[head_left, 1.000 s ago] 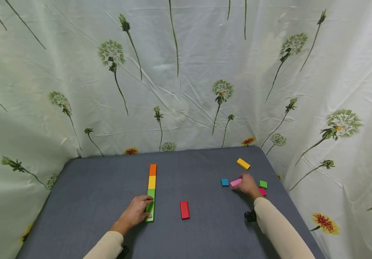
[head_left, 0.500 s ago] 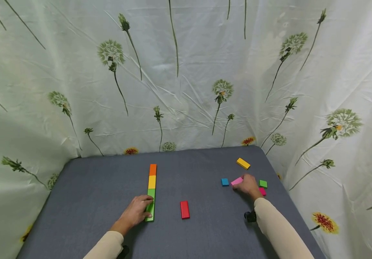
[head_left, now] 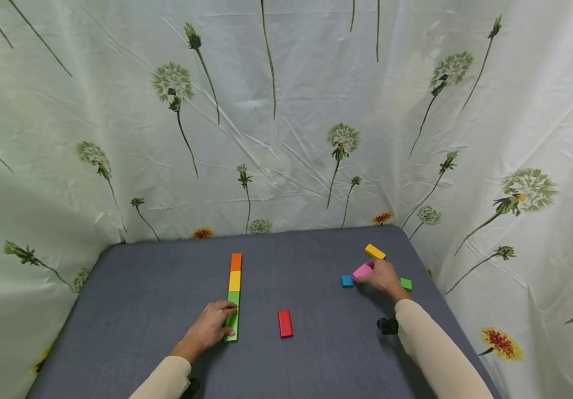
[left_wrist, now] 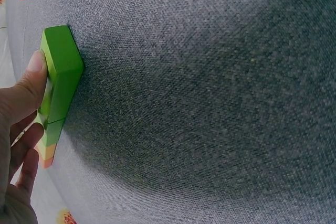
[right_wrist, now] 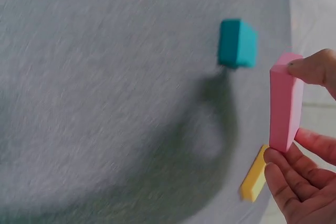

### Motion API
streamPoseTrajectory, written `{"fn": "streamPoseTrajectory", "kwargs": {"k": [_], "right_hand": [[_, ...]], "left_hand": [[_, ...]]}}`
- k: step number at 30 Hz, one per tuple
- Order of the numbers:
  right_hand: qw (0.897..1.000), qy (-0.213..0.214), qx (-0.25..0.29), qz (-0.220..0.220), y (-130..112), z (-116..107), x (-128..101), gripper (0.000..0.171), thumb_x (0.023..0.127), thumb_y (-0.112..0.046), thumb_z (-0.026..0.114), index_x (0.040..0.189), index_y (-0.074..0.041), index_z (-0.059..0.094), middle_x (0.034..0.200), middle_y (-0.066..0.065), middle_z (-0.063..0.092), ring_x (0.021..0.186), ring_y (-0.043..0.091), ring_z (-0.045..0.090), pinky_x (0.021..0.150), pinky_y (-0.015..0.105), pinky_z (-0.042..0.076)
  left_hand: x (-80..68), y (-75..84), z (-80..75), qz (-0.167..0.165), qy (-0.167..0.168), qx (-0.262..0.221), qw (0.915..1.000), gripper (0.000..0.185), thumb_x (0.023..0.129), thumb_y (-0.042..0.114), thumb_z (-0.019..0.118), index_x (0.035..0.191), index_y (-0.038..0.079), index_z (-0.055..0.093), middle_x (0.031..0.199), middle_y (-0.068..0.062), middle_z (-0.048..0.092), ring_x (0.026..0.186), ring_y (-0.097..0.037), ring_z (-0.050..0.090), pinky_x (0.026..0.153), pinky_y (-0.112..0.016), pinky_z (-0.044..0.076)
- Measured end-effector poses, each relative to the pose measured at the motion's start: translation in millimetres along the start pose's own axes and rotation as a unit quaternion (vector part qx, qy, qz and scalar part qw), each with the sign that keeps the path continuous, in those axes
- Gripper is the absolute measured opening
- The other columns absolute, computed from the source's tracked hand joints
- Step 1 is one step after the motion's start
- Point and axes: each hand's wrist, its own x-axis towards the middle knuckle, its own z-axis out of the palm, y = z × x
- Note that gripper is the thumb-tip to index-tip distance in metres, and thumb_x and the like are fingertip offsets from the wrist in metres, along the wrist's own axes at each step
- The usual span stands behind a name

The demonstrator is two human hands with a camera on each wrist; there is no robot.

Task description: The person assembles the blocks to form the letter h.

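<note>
A row of blocks lies end to end on the grey table: orange, yellow, then green. My left hand rests against the left side of the green block, thumb touching near its end, fingers loosely extended. My right hand pinches a pink block between thumb and fingers and holds it tilted above the table. In the right wrist view the pink block stands on end between the fingertips.
A red block lies alone in the middle. A blue block, a yellow block and a small green block lie around the right hand. A flower-printed curtain closes the back and sides.
My right hand has lifted the pink block off the table and carried it slightly farther back. The left hand and the row have stayed still.
</note>
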Motion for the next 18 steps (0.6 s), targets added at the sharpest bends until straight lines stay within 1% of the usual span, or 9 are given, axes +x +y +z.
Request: {"fn": "streamPoseTrajectory", "kwargs": {"k": [4, 7, 14, 18], "right_hand": [[0.999, -0.014, 0.022, -0.026, -13, 3, 1, 0.058, 0.078, -0.023, 0.078, 0.119, 0.010, 0.056, 0.101, 0.017, 0.062, 0.087, 0.027, 0.055, 0.079, 0.040, 0.051], [0.999, -0.022, 0.024, -0.037, -23, 7, 2, 0.059, 0.077, -0.021, 0.080, 0.121, 0.010, 0.056, 0.103, 0.016, 0.062, 0.089, 0.026, 0.056, 0.081, 0.040, 0.051], [0.997, -0.039, 0.003, -0.071, -42, 21, 7, 0.057, 0.075, -0.020, 0.081, 0.120, 0.008, 0.059, 0.103, 0.014, 0.063, 0.089, 0.024, 0.056, 0.082, 0.040, 0.050], [0.996, -0.057, 0.000, -0.075, -52, 29, 8, 0.055, 0.076, -0.018, 0.081, 0.120, 0.007, 0.060, 0.104, 0.013, 0.063, 0.090, 0.023, 0.056, 0.083, 0.040, 0.050]], "left_hand": [[0.2, 0.4, 0.7, 0.002, 0.004, 0.004, 1.0000, 0.049, 0.066, 0.022, 0.086, 0.103, -0.005, 0.070, 0.106, -0.011, 0.066, 0.097, -0.028, 0.062, 0.082, -0.045, 0.049], [-0.1, 0.5, 0.8, 0.004, 0.005, 0.003, 1.0000, 0.049, 0.065, 0.022, 0.086, 0.103, -0.005, 0.070, 0.105, -0.011, 0.066, 0.097, -0.028, 0.062, 0.082, -0.045, 0.049], [-0.3, 0.8, 0.8, -0.004, -0.002, 0.002, 1.0000, 0.049, 0.066, 0.021, 0.086, 0.104, -0.005, 0.070, 0.106, -0.012, 0.065, 0.098, -0.029, 0.062, 0.083, -0.046, 0.049], [-0.6, 1.8, 0.2, -0.007, -0.003, 0.002, 1.0000, 0.049, 0.066, 0.021, 0.086, 0.104, -0.005, 0.070, 0.107, -0.011, 0.065, 0.098, -0.029, 0.062, 0.083, -0.046, 0.049]]}}
